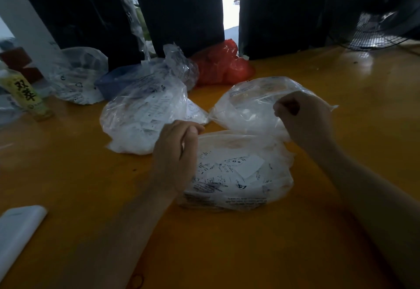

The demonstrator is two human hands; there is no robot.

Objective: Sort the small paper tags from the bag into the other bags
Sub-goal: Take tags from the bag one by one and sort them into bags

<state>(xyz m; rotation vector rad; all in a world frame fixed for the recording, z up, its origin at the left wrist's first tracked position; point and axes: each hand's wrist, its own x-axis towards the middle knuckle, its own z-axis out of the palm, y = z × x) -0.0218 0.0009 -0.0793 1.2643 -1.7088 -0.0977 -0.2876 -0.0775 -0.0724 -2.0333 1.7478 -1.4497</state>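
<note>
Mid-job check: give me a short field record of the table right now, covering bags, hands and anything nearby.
surface: orange table
near bag: clear bag of paper tags, closest to the person
left bag: clear bag with tags inside
right bag: clear bag, contents unclear
left hand: fingers curled at the near bag's top edge, apparently pinching plastic
right hand: curled, gripping the right bag's plastic
behind: red bag, another clear bag
far left: bottle
far right: fan
near left: white object
</note>
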